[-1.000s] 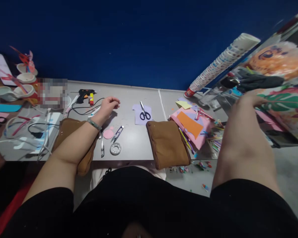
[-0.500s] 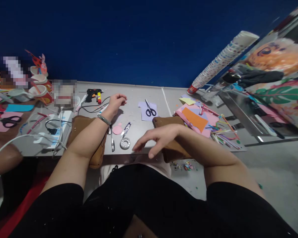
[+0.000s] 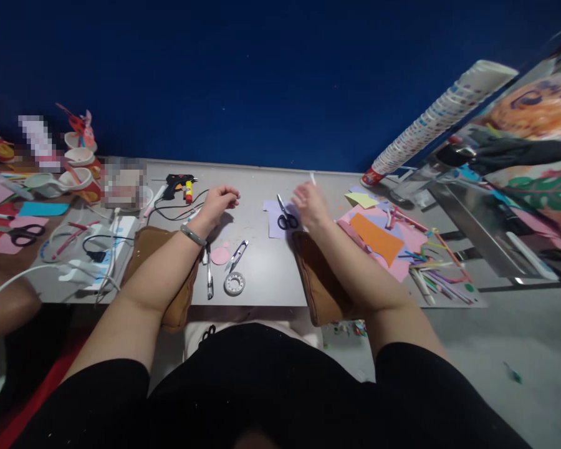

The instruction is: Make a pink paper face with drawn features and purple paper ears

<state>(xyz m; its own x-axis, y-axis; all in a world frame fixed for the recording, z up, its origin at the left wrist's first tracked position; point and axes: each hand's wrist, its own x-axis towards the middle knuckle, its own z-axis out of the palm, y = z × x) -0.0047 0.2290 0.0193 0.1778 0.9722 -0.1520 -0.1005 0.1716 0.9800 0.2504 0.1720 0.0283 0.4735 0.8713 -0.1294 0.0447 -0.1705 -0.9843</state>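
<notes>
My left hand [image 3: 221, 204] is just above the table with curled fingers pinched together; whatever they hold, if anything, is hidden. Below it lie a pen [image 3: 209, 280], a pink paper circle [image 3: 220, 255], thread snips [image 3: 239, 252] and a roll of tape [image 3: 234, 284]. My right hand [image 3: 310, 202] is smeared by motion, so its fingers are unclear. It is just right of black-handled scissors [image 3: 287, 221], which rest on a piece of purple paper [image 3: 275, 232]. Brown cushions [image 3: 325, 287] lie under both forearms.
A black glue gun [image 3: 175, 185] and a glue stick [image 3: 189, 192] lie at the back left, near a power strip [image 3: 121, 234]. Coloured paper [image 3: 376, 240] and pens are on the right, before a tall stack of paper cups [image 3: 439, 118]. Another person's arm [image 3: 9, 293] shows far left.
My right hand has moved from the table's front edge forward to beside the scissors. The left hand has stayed nearly in place, and the view has shifted slightly.
</notes>
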